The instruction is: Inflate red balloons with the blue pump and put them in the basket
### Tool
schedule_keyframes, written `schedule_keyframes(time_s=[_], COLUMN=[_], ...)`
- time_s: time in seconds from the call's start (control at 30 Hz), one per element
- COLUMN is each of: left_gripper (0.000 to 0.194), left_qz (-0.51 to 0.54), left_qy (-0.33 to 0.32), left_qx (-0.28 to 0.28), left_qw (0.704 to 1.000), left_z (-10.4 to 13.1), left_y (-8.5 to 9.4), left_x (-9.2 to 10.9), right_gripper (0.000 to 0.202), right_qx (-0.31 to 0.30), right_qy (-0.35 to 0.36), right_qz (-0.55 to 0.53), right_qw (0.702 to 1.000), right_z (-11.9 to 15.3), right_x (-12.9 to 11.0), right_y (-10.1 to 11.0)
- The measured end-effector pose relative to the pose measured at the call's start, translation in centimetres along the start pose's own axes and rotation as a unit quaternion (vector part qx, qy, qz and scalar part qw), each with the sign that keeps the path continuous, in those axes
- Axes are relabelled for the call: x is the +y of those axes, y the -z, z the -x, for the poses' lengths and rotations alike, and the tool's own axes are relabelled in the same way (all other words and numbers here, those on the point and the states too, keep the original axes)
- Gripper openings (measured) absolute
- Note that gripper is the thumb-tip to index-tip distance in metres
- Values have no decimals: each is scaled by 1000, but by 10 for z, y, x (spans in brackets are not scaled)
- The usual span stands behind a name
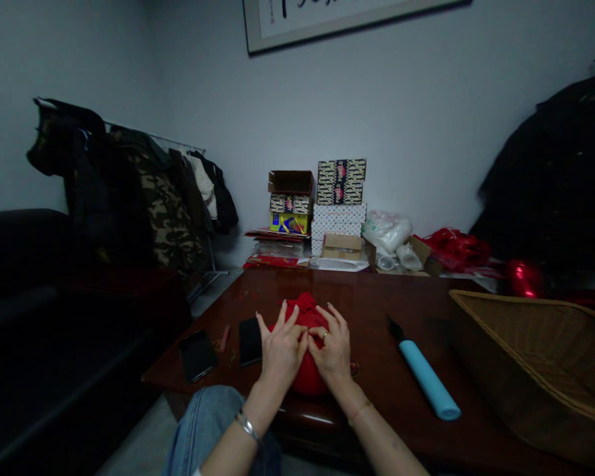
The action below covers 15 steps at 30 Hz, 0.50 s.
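Note:
A rounded red bundle (311,377) with a gathered, crumpled top sits at the table's near edge, partly covered by both hands. My left hand (285,347) rests against its left side, thumb and forefinger pinched together. On the other side, my right hand (332,344), with a ring on one finger, pinches close to the left fingertips. The other fingers of both hands are raised and spread. What lies between the pinched fingertips is too small to make out.
The dark wooden table (371,304) carries a black phone (198,355), a dark flat object (250,341), a light blue hand pump (429,380) with a black nozzle and a wicker basket (515,357). Stacked boxes (340,221) stand along the back; a black sofa (24,344) is left.

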<state>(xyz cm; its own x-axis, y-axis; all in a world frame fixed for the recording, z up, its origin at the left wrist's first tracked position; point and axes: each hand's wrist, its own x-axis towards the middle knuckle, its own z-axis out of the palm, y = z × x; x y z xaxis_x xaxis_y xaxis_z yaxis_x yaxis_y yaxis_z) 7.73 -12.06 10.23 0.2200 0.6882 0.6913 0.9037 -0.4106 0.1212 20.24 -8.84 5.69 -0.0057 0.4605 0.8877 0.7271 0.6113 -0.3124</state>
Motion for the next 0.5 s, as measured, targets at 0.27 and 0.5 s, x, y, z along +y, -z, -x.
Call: schedule_keyframes(time_s=[0.27,0.5], left_gripper=[23,22], left_qz=[18,1], left_qy=[9,-14], left_qx=[-21,37], left_qw=[1000,999], left_z=[7,11], left_y=[0,-4], left_x=[-6,-6], right_gripper=[7,7], right_qx=[16,25], right_qy=[10,7], right_qz=[26,30], right_qw=[999,999], right_z=[3,4], right_x=[1,0], right_y=[-1,-1])
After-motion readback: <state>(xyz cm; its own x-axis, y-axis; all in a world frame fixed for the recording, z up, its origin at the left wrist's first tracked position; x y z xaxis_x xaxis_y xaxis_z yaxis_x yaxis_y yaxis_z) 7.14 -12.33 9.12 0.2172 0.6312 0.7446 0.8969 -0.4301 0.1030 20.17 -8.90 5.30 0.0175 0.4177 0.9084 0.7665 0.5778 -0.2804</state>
